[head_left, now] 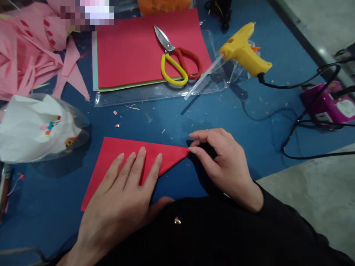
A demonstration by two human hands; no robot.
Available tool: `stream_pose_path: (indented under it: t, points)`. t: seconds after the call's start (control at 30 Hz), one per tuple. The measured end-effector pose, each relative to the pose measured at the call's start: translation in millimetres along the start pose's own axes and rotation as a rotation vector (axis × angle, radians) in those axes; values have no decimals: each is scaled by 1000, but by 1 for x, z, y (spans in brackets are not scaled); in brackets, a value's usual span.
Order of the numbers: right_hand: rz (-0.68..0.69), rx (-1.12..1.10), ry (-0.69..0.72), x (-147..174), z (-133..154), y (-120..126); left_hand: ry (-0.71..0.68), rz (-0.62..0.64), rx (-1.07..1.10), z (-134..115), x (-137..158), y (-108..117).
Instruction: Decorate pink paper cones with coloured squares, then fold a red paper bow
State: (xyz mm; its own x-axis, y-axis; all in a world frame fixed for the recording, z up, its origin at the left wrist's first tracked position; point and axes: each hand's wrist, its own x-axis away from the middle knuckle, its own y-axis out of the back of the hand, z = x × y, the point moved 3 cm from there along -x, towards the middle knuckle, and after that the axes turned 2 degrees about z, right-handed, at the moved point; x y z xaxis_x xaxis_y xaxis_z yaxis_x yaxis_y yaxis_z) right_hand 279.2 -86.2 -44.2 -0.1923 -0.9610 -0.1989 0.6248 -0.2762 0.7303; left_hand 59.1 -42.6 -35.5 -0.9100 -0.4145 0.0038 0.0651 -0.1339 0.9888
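A folded sheet of red paper (111, 151) lies on the blue table in front of me, tapering to a point at its right end. My left hand (122, 195) rests flat on it with the fingers spread, covering its lower middle. With thumb and fingertips, my right hand (224, 159) pinches the paper's right tip. Beyond the paper, scissors (168, 46) with one yellow and one red handle lie on a stack of coloured paper (124, 55), red sheet uppermost.
A yellow glue gun (244, 50) with a clear glue stick lies at the right back, its black cord running to a purple box (330, 105). Pink paper strips (27, 55) are heaped at the left back. A tissue pack (41, 129) sits at left. Small scraps dot the blue table (155, 114).
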Motion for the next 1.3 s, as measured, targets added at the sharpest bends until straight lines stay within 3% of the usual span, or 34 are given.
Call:
stream_pose_path:
  t: [0.57,0.73,0.83,0.93,1.0,1.13,1.3]
  points:
    - [55,104,67,1,0,-8,0,-12,-35,-7,-2,1]
    - [-43,16,55,2,-2,0,12,-7,-26,-11,-3,2]
    - [-100,33,208,6,7,3,34,-19,-39,-14,-4,3]
    - [73,168,471,17,21,-9,67,2,-54,-16,-6,4]
    - [202,263,547,25,26,-18,80,27,-31,-18,-8,5]
    - [324,352,538,39,22,-24,114,15,54,-20,-8,6]
    - [304,475,505,49,13,-13,136,-26,74,-18,-4,3]
